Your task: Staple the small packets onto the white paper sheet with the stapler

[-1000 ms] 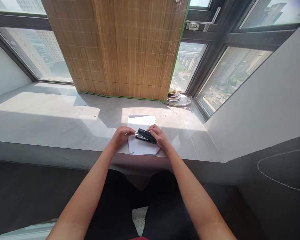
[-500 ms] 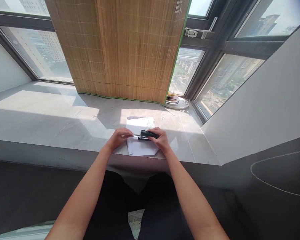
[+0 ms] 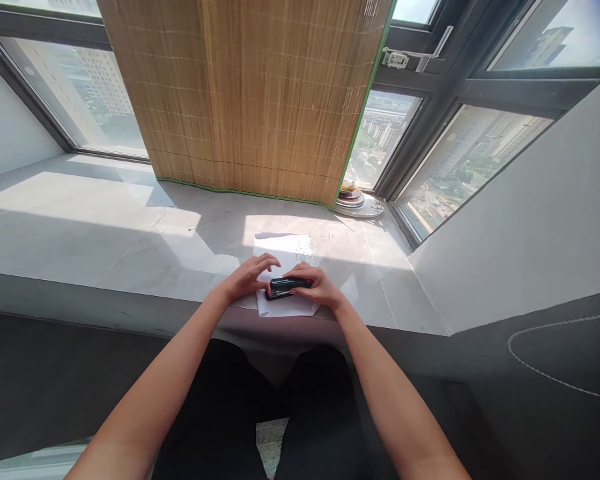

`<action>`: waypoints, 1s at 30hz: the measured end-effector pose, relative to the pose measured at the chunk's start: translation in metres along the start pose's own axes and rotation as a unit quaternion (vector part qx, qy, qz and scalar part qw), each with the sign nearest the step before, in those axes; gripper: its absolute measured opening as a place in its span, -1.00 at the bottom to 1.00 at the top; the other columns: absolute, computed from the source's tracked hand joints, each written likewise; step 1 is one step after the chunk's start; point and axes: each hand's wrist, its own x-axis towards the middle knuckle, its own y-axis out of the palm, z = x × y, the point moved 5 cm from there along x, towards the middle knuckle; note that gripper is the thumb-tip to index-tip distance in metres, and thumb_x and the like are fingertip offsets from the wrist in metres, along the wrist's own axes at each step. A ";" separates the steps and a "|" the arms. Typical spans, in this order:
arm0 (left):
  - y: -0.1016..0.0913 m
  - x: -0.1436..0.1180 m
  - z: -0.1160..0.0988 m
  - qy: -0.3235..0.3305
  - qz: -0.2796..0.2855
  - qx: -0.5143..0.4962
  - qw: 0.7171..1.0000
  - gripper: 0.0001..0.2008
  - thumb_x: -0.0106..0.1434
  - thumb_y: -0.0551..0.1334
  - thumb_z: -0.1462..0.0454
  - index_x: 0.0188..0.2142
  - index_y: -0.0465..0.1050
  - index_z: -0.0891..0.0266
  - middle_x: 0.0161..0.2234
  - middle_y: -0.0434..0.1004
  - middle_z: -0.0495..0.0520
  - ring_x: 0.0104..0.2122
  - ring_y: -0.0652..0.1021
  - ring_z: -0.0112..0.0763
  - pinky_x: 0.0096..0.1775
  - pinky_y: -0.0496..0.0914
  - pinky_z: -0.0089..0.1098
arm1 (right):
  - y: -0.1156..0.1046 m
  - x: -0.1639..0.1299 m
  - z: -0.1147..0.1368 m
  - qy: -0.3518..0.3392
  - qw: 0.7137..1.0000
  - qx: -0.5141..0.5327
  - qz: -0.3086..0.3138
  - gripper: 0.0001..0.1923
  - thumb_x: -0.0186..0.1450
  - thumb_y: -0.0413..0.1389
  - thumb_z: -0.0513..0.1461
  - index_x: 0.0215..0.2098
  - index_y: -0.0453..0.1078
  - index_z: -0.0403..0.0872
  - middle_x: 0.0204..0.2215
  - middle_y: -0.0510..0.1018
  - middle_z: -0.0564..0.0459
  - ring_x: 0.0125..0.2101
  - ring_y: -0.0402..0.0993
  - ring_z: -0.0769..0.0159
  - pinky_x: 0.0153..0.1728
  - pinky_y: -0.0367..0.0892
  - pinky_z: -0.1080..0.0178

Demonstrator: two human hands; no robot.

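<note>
Nearest, two bare forearms reach forward over dark-clothed knees toward the front edge of a grey stone window ledge (image 3: 130, 247). Both hands meet over a small black stapler (image 3: 286, 287), which lies roughly level, its long side running left to right, on top of a sheet of white paper (image 3: 280, 250). The right hand (image 3: 320, 290) is closed around the stapler's right end, fingers curled over its top and thumb at the near side. The left hand (image 3: 247, 279) is at the stapler's left end with its fingers bent down and touching it; whether it truly grips or only steadies the tool cannot be told from this angle.

The paper sits close to the ledge's front edge, its near border just over the lip, its far part lying in a bright patch of sunlight; faint print shows near its far right corner. The ledge on either side is partly sunlit, partly in shadow.

Farther back, at the right rear corner of the ledge, a small stack of round plates (image 3: 357, 200) rests against the window frame. Behind everything a bamboo blind (image 3: 250, 100) with a green edge hangs down to the ledge, with windows (image 3: 80, 93) to both sides showing tall buildings outside.
</note>
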 end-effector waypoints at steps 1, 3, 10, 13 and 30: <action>0.000 -0.001 0.000 0.000 0.004 0.005 1.000 -0.61 0.34 0.37 0.32 0.11 0.39 0.09 0.04 0.50 0.13 -0.11 0.58 -0.25 -0.02 0.44 -0.24 | 0.000 0.000 0.000 0.001 1.000 -0.007 0.000 -0.63 0.37 0.31 -0.06 0.11 0.60 0.06 -0.15 0.67 -0.04 -0.11 0.53 0.10 -0.02 0.42 0.01; 0.000 -0.001 -0.001 -0.002 0.002 0.007 1.000 -0.63 0.35 0.38 0.28 0.10 0.40 0.09 0.05 0.50 0.14 -0.08 0.57 -0.22 0.00 0.44 -0.21 | -0.001 0.000 0.000 0.007 0.999 -0.031 -0.023 -0.66 0.38 0.31 -0.08 0.09 0.60 0.07 -0.17 0.66 -0.03 -0.11 0.51 0.10 -0.03 0.42 0.02; -0.022 0.022 0.019 -0.092 -0.159 -0.003 0.983 -0.87 0.46 0.27 0.16 -0.10 0.48 0.15 -0.07 0.53 0.15 0.00 0.52 -0.15 0.07 0.44 -0.15 | -0.033 -0.017 -0.009 0.072 0.931 -0.135 -0.330 -0.70 0.38 0.22 -0.18 0.06 0.60 0.01 -0.10 0.66 -0.04 -0.05 0.49 0.09 0.01 0.43 0.01; -0.017 0.063 0.043 -0.155 -0.083 0.065 0.982 -0.86 0.48 0.19 0.25 -0.08 0.52 0.17 -0.03 0.55 0.15 0.00 0.51 -0.14 0.10 0.41 -0.13 | -0.050 -0.034 -0.015 0.141 0.826 -0.246 -0.487 -0.67 0.38 0.13 -0.20 0.06 0.60 -0.05 -0.08 0.65 -0.12 0.00 0.45 0.01 0.06 0.37 -0.07; 0.021 0.134 0.117 -0.170 0.030 0.101 0.980 -0.79 0.49 0.06 0.27 -0.22 0.46 0.14 -0.19 0.55 0.12 -0.23 0.50 -0.18 -0.19 0.30 -0.25 | -0.054 -0.033 -0.028 0.305 0.753 -0.326 -0.483 -0.55 0.38 -0.01 -0.21 0.12 0.59 0.01 0.00 0.62 -0.13 0.05 0.36 -0.06 0.14 0.15 -0.14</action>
